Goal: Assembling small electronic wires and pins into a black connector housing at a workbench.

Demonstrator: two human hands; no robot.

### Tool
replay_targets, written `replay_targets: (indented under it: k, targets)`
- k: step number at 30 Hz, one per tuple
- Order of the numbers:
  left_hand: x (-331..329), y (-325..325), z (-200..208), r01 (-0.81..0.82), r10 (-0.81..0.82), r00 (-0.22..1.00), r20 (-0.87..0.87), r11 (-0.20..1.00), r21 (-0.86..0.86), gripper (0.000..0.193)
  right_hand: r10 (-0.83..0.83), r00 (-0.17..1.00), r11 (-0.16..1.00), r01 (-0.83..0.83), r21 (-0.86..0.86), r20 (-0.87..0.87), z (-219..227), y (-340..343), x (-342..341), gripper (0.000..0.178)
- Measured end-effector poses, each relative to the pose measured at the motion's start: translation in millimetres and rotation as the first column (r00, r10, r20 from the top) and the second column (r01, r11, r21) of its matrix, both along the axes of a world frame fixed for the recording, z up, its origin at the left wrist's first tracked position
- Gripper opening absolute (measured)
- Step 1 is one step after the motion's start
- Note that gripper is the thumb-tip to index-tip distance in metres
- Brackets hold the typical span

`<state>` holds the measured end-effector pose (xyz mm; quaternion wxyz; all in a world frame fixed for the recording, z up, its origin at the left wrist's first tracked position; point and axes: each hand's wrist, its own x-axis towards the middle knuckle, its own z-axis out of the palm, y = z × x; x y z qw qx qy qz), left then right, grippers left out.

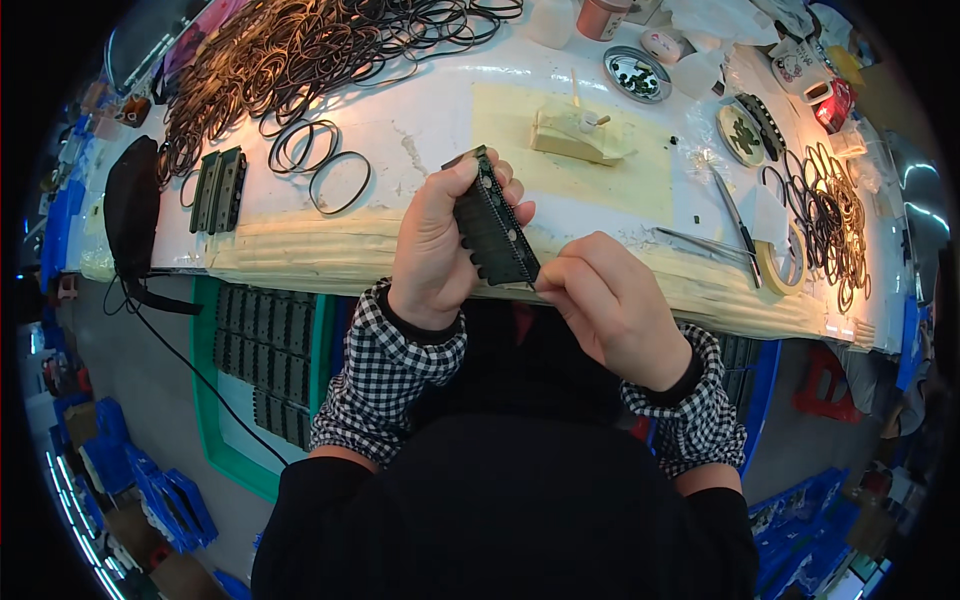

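A person's left hand (432, 250) is clamped around a dark, flat plastic strip with notched edges (492, 222), held tilted above the near edge of a white workbench (430, 120). The right hand (612, 300) pinches the strip's near end between its fingertips. Black rubber rings (300, 50) lie piled far left; tweezers (735, 215) rest to the right.

Bench layout around the held strip

The toothed strip (492, 222) sits between both hands above the bench edge (300, 250); two like strips (219, 189) lie left, loose rings (300, 50) behind them, tweezers (735, 212) and tape roll (783, 266) right.
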<state>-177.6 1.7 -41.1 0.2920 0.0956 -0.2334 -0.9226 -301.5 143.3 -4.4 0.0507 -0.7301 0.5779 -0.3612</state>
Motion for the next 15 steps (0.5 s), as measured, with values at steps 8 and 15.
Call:
replay_targets:
  k: [8,15]
  targets:
    - [-0.3,1.1,1.7,-0.015,0.015,1.000,-0.004,0.999,0.029,0.025,-0.089,0.983,0.989,0.067,-0.135,-0.162,-11.2,4.5,2.6,0.018]
    - [0.1,-2.5,-3.8,0.031,-0.022,0.995,-0.096,0.994,0.100,0.023,-0.112,0.994,0.968,0.111,-0.226,0.009,-19.3,-0.8,10.0,0.022]
